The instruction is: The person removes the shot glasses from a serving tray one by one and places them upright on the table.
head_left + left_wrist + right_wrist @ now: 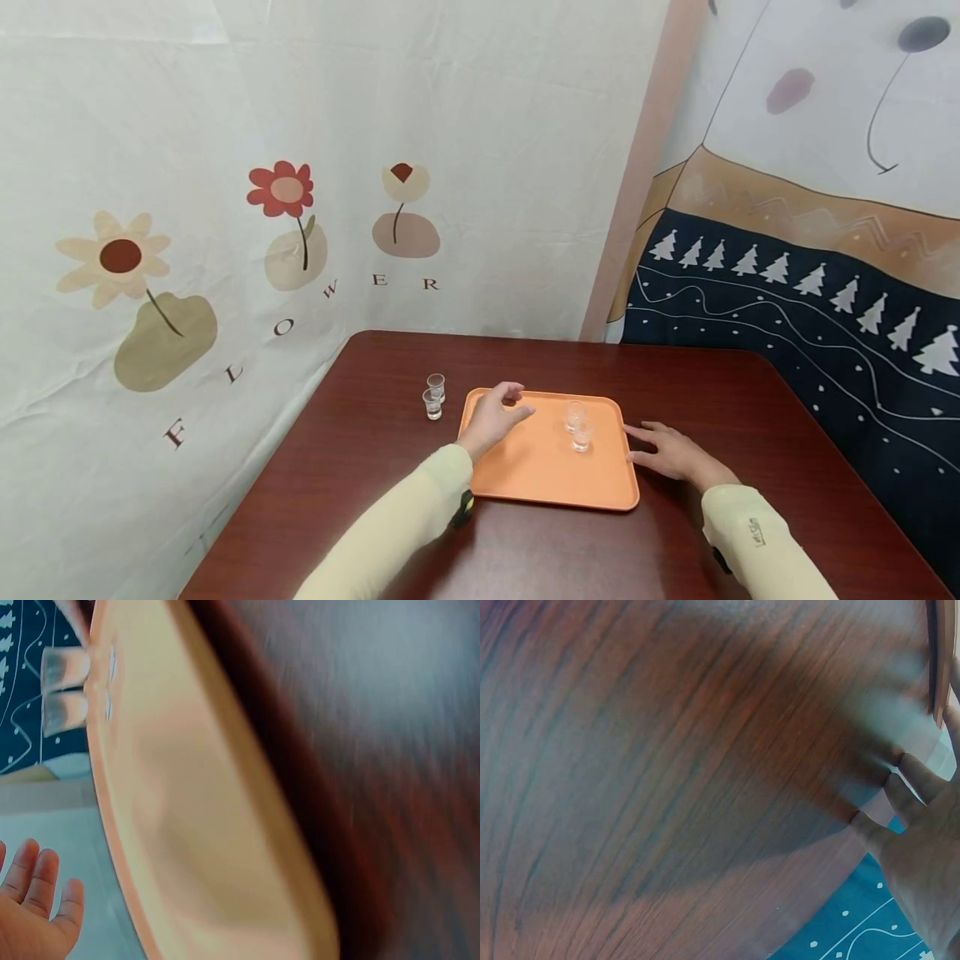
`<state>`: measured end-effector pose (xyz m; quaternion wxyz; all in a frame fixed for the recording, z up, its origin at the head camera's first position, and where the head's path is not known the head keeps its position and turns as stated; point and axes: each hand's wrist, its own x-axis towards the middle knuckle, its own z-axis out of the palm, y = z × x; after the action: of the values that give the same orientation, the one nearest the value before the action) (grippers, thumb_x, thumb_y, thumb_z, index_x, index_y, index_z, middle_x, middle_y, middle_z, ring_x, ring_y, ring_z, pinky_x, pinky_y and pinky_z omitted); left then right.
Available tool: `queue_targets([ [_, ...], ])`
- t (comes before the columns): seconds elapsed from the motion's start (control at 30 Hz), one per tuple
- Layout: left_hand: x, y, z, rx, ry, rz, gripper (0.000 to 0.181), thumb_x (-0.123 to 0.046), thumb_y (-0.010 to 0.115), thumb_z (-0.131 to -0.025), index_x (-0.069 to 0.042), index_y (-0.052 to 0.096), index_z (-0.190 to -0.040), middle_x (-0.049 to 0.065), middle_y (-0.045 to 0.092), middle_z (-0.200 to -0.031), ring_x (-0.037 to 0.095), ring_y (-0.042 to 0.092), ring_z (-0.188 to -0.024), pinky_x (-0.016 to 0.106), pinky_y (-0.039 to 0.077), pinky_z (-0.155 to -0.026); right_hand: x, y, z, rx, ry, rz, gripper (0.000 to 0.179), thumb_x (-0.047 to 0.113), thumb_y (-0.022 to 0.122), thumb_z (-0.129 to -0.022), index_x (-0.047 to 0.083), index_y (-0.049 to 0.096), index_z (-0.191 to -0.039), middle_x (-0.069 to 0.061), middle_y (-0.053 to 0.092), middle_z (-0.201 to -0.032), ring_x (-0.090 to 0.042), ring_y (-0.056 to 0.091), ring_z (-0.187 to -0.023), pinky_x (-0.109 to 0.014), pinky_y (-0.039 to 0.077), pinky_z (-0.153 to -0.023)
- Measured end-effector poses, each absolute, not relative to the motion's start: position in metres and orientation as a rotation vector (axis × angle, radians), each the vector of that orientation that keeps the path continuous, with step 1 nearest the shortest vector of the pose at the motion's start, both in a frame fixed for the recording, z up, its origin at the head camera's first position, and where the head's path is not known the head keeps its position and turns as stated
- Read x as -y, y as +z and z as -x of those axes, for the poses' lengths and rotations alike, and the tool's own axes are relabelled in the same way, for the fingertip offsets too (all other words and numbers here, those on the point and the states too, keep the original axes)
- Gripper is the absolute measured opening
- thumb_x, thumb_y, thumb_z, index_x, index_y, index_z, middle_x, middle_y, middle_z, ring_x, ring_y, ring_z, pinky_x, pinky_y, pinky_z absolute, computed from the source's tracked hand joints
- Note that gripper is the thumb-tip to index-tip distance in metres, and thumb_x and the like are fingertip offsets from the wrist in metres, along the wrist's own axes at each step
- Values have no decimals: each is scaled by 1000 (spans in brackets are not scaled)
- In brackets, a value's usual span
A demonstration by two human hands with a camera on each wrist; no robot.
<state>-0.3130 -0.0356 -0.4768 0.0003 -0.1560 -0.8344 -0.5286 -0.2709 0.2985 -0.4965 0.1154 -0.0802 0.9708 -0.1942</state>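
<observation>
An orange tray (540, 483) lies on the dark red-brown table, with two small clear shot glasses on its right half, the rear glass (574, 415) and the front glass (581, 437). Over the tray's left part hovers my left hand (497, 419), fingers loosely bent and holding nothing. My right hand (671, 452) is at the tray's right edge, its fingertips right at the rim and its fingers spread. In the right wrist view, fingertips (864, 822) of that hand meet the table surface.
Two more shot glasses, a rear one (437, 385) and a front one (432, 405), stand on the table left of the tray. A white flower-printed cloth (510, 167) hangs behind the table (570, 550). To the right hangs a dark patterned cloth (750, 308).
</observation>
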Motion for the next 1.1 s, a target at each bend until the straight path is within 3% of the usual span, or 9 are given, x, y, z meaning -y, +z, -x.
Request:
queue_targets([
  [0.37, -6, -497, 301, 2623, -1686, 508, 44, -17, 75, -89, 2, 61, -127, 14, 65, -114, 28, 60, -105, 37, 50, -89, -302, -495, 271, -2845, -567, 215, 72, 54, 64, -92, 14, 47, -149, -34, 35, -147, -57, 34, -131, -73, 30, -99],
  [0.67, -28, -511, 293, 2652, -1669, 517, 40, -17, 79, -86, -2, 65, -120, 9, 67, -107, 21, 60, -96, 31, 50, -82, -300, -498, 271, -2854, -580, 203, 72, 55, 64, -91, 14, 48, -148, -34, 35, -147, -57, 34, -131, -74, 30, -99],
  [1.1, -45, -511, 286, 2682, -1592, 534, 34, -17, 79, -85, -4, 66, -113, 5, 67, -98, 22, 61, -92, 30, 50, -78, -298, -500, 271, -2851, -586, 203, 70, 53, 64, -91, 16, 49, -148, -33, 36, -147, -57, 35, -131, -74, 30, -99],
])
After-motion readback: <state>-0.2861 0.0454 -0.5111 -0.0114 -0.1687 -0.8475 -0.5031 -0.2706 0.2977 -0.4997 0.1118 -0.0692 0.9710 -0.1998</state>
